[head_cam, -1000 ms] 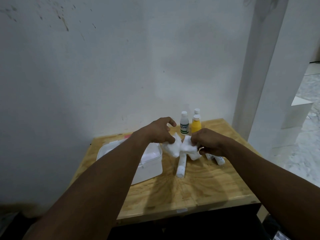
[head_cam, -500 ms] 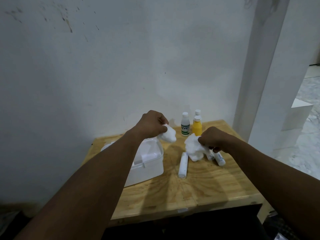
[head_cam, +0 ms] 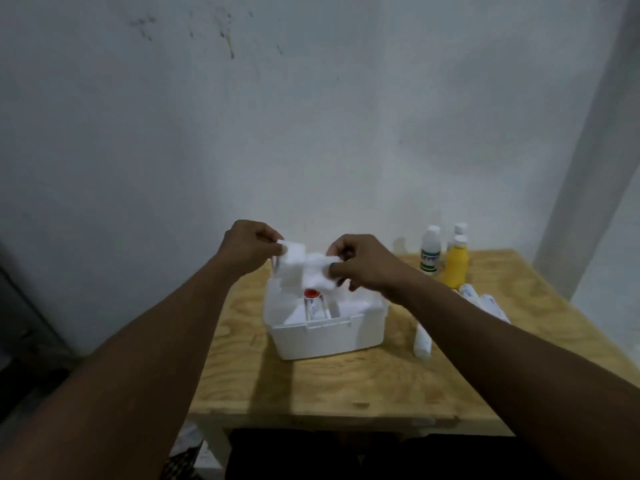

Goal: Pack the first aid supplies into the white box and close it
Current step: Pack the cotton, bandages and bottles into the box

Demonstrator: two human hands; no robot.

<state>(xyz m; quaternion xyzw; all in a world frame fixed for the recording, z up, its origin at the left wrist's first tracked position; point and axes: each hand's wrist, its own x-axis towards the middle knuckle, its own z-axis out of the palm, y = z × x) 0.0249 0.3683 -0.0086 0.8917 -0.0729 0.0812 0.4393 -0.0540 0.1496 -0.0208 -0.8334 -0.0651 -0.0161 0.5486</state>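
Observation:
The white box (head_cam: 325, 336) stands open on the wooden table (head_cam: 346, 386). Inside it lies a small tube or bottle with a red cap (head_cam: 311, 293). Both hands hover above the box's far side. My left hand (head_cam: 251, 247) pinches one white cotton wad (head_cam: 292, 259). My right hand (head_cam: 363, 263) pinches another white cotton wad (head_cam: 320, 273), touching the first. Outside the box, a white bottle with a green label (head_cam: 430, 251), a yellow bottle (head_cam: 456, 263) and a second white-capped bottle (head_cam: 460, 230) stand at the back right.
White bandage rolls lie on the table to the right of the box: one (head_cam: 422, 341) close to it, others (head_cam: 485, 301) partly hidden by my right forearm. A white wall rises right behind the table. The table's front edge is near my body.
Both hands carried their cotton wads left and brought them together above the box. The view swung, so the box now sits in the middle and shows its inside.

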